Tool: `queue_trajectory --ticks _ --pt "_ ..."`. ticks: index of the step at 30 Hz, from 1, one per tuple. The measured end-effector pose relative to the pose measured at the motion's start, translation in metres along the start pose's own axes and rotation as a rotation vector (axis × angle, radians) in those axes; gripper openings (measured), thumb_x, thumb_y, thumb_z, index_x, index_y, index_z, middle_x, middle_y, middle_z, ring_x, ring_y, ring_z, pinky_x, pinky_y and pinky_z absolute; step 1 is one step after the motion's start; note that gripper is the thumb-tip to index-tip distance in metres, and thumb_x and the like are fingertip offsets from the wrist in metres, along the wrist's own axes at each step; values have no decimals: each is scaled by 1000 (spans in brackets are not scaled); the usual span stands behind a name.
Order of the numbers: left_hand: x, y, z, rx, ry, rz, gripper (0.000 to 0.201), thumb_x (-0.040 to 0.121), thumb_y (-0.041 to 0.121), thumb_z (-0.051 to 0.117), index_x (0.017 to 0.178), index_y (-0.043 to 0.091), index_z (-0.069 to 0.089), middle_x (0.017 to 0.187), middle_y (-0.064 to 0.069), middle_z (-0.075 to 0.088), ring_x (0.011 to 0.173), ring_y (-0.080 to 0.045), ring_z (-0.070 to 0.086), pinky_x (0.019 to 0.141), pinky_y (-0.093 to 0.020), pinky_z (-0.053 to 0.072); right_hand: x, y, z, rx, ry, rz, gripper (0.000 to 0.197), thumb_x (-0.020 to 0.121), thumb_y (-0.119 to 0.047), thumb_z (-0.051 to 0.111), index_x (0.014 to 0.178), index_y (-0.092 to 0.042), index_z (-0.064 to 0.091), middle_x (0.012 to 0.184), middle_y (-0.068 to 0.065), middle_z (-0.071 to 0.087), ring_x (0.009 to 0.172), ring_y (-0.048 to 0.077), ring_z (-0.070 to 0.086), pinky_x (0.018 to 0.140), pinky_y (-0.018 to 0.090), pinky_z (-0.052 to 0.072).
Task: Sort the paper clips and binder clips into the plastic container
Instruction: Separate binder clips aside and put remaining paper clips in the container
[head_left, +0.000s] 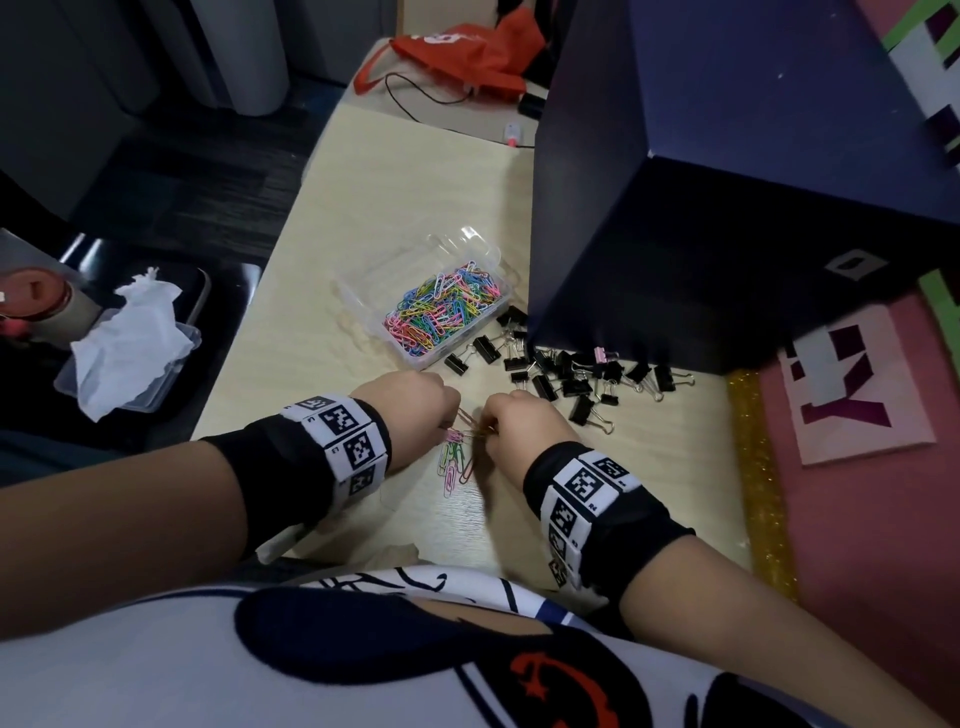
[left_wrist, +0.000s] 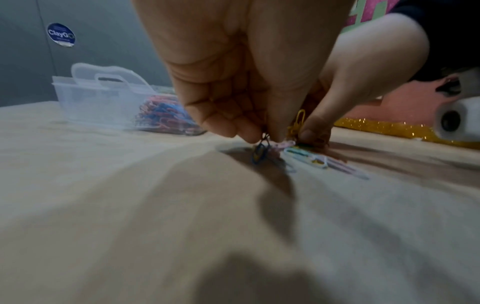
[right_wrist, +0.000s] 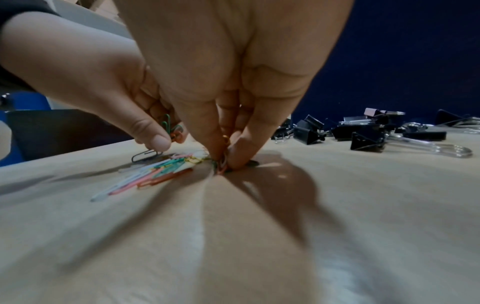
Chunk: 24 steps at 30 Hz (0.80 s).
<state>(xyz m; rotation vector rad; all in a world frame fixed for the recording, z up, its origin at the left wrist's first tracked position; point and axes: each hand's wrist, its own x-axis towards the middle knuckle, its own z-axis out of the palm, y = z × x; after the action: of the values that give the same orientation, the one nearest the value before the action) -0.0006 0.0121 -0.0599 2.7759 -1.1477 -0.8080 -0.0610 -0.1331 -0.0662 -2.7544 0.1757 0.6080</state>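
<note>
A small heap of coloured paper clips (head_left: 456, 460) lies on the wooden table between my hands. My left hand (head_left: 415, 410) pinches a few clips at the heap's left edge, seen close as the left hand (left_wrist: 255, 131). My right hand (head_left: 511, 426) pinches clips at the heap's right edge; its fingertips (right_wrist: 237, 156) press down on the table. More loose paper clips (right_wrist: 155, 174) fan out beside them. The clear plastic container (head_left: 363, 299), one side full of paper clips (head_left: 444, 309), stands further away. Black binder clips (head_left: 566, 371) lie scattered to its right.
A large dark blue box (head_left: 727, 208) stands behind the binder clips at the right. An orange bag (head_left: 467, 52) and a cable lie at the table's far end. A tub with crumpled tissue (head_left: 130, 343) sits off the table's left edge.
</note>
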Motion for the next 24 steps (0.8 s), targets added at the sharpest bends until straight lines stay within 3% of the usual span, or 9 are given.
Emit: queue_trajectory --ticks 6,10,13,16,20,24 --pt "-2 -12 -22 -25 139 31 18 92 30 55 106 19 59 111 -2 58 106 -24 56 85 -33 46 9 -4 -25 50 1 56 20 87 -16 57 104 -18 66 110 7 64 104 25 58 83 25 44" --pt "0 -26 -44 -27 246 -16 20 90 31 57 106 20 61 111 -1 59 105 -23 56 84 -31 42 26 -15 -47 208 90 87 15 82 -17 63 94 -24 68 100 1 68 97 21 61 79 20 43" --pt "5 -37 -58 -46 282 -85 21 88 31 60 105 20 62 108 -5 59 102 -26 57 84 -33 45 44 -26 -62 325 187 84 8 82 -20 64 87 -27 65 90 -3 65 93 20 63 84 25 50" --pt "11 -46 -68 -81 305 -149 27 85 31 64 110 20 62 106 -6 62 102 -27 58 88 -36 47 55 -33 -76 446 272 80 18 86 -25 65 103 -24 67 99 -3 68 99 18 63 92 29 49" --pt "16 -50 -71 -114 295 -172 41 84 34 66 122 21 58 113 -5 62 104 -25 59 91 -36 47 54 -30 -78 294 195 94 33 87 -30 63 119 -21 60 116 2 63 107 22 60 92 28 46" --pt "6 -43 -58 -93 297 -55 24 83 30 62 106 23 60 105 -2 58 97 -24 59 83 -33 48 32 -20 -58 11 -64 115 37 84 -35 64 116 -16 58 118 7 60 105 26 59 85 28 46"
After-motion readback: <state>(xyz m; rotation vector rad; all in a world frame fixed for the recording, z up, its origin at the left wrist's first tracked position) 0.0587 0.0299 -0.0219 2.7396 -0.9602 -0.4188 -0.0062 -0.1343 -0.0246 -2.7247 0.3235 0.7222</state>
